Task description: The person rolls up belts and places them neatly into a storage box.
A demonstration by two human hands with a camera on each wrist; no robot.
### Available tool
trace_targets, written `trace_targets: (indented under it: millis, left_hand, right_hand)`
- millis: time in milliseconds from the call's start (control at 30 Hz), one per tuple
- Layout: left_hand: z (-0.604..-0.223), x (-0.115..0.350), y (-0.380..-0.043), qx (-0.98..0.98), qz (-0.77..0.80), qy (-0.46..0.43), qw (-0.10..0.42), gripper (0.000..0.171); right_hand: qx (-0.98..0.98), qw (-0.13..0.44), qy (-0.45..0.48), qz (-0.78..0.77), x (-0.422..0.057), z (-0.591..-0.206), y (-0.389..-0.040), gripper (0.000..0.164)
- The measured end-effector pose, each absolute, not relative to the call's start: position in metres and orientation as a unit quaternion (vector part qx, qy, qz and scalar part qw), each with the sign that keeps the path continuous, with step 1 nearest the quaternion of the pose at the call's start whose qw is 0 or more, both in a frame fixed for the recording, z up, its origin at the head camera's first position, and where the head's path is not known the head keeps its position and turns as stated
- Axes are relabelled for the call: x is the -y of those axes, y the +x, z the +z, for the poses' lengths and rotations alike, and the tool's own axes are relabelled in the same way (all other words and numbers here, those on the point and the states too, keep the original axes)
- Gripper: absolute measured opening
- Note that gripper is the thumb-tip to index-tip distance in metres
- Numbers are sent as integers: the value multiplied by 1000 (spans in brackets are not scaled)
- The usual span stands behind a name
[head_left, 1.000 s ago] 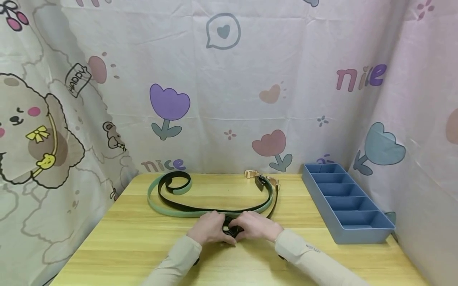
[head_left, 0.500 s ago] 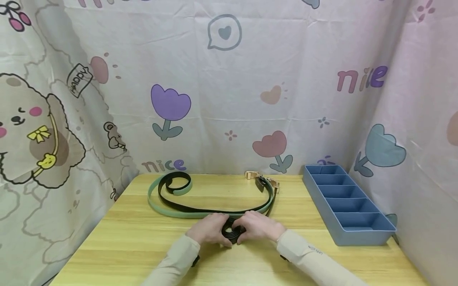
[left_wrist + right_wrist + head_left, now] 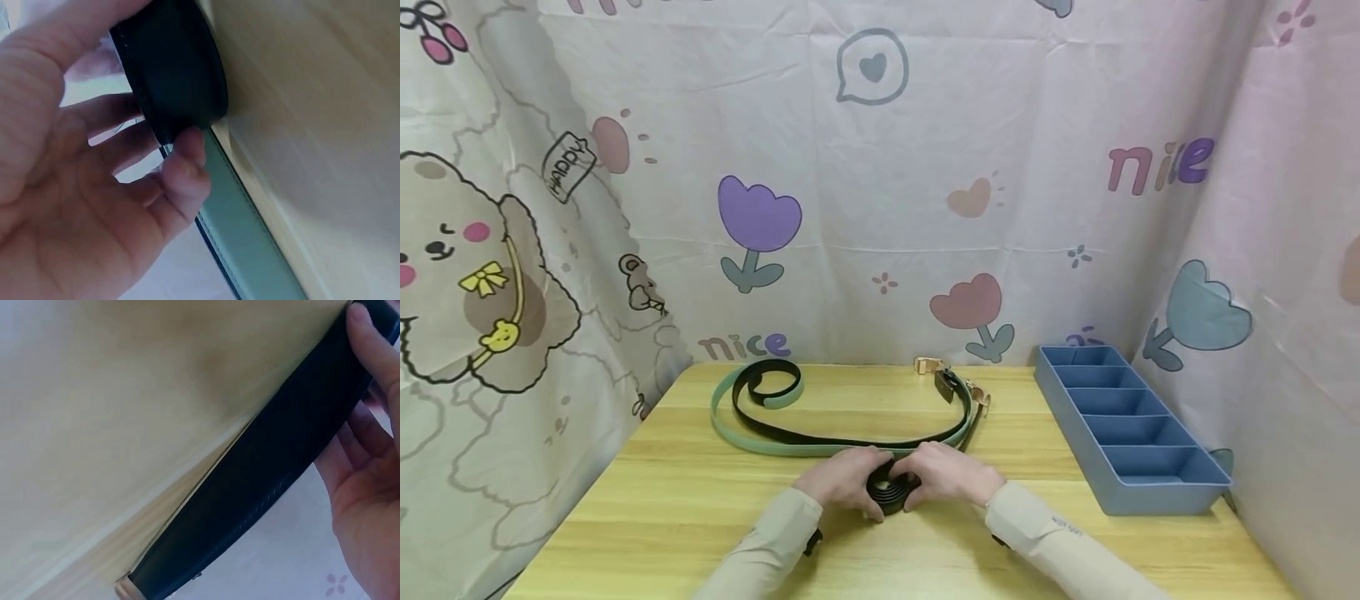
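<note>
A black belt (image 3: 891, 497) stands on its edge, rolled into a coil near the middle of the table. My left hand (image 3: 844, 480) grips the coil's left side; my right hand (image 3: 949, 473) holds its right side with thumb and fingers. Up close in the left wrist view, the outer turn of the black belt (image 3: 178, 69) curves between thumb and fingers. Its unrolled tail (image 3: 269, 469) runs from the right hand toward a metal buckle (image 3: 981, 400). Just behind the hands lies a green belt (image 3: 760, 446) with a black inner side, loosely curled at its left end.
A blue tray (image 3: 1097, 467) with several compartments stands on the right of the wooden table (image 3: 647, 517). The green belt's gold buckle (image 3: 928, 365) lies at the table's back edge. A printed curtain (image 3: 880, 167) hangs behind and at both sides.
The black coil shows a little wider between my hands and has come slightly nearer. Its buckle has slid a little right and toward me. The green belt and tray stay put.
</note>
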State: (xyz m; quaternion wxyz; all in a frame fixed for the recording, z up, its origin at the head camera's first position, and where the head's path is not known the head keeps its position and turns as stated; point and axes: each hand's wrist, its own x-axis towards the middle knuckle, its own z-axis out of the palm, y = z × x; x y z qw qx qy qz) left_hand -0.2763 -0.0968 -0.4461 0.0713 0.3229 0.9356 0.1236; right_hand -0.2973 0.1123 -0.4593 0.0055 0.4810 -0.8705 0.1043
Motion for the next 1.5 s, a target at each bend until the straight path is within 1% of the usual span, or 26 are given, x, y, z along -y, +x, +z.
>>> trace_targets:
  millis: [67,133,233,300,433,567,667,733,833,933,1033,1167,1367,1500]
  left_hand:
    - [-447,96,-275,-942,120,307,66,62]
    - [-448,94,-274,-949,109,292,52,68]
    - [-451,93,-274,-953,96,286,30,73]
    - [-452,94,-274,-951,92,294,26,71]
    - [-451,98,-277,-940,117,316,46,63]
    - [-449,100,-277,-939,120,317,53,60]
    - [-447,98,-275,-947,109,298,47,62]
    - [-447,96,-273,-952,100,288,41,66]
    - [-449,93,-272,-955,75,287,21,73]
    - [-450,92,-273,-955,50,292,7,75]
    - [-449,92,-275,-952,48,302,17,74]
    - [-448,94,-277,-944,72,317,47,80]
    - [-447,95,-278,-942,93,316,70,84]
    - [-447,95,-276,-944,89,307,75,89]
  right_hand:
    - [869,24,485,93,-110,-459,-296,40]
    - [868,41,487,85,-109,-460,-295,39]
    - [867,52,489,77,-108,-460,-294,39]
    - [868,41,488,79,-108,-459,-294,40]
    - [870,21,486,81,-110,-456,-295,42]
    - [870,19,487,74,-109,-455,-295,37]
    - [871,21,485,72,-107,-455,-294,35]
    - [873,21,482,76,-107,-455,-294,35]
    - [871,28,484,82,-107,-456,-294,37]
    - [866,34,492,83,-109,-457,-295,38]
    - [865,28,495,80,-112,-459,-296,44]
    - [865,17,493,89,-116,-460,-296,50]
    - [865,23,491,98,-114,-459,-295,38]
    - [867,22,490,91,-111,-459,-293,36]
